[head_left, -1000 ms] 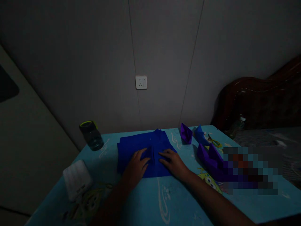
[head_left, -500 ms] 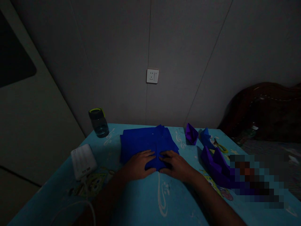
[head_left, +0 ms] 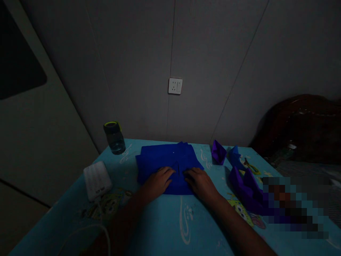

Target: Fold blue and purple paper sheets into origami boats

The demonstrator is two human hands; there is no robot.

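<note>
Blue paper (head_left: 177, 188) lies flat beneath two half-open hands

Head view: the paper rests on the desk (head_left: 154, 231), at mid-picture toward the bottom, with corners poking out at ten, twelve and three o'clock. Several layers seem to overlap; the dim light hides how many. A dark slit runs up the middle between the hands.

The left hand (head_left: 160, 179) lies on the paper at about seven o'clock, thumb parted from bent fingers; the right hand (head_left: 201, 180) rests at four o'clock, fingers slightly curled inward. Each grip is loosely open, but whether a layer is caught in it, I cannot tell.

Judging by looks, the paper should be light, thin and easily creased, able to slide on its neighbours and tear if tugged. Its outer edges or corners seem the best hold, with flat fingertips steadying the middle.

Around it stand a bottle (head_left: 114, 138) at ten o'clock, a white power bank (head_left: 97, 180) at nine, and a small purple folded paper (head_left: 219, 153) past two.
</note>
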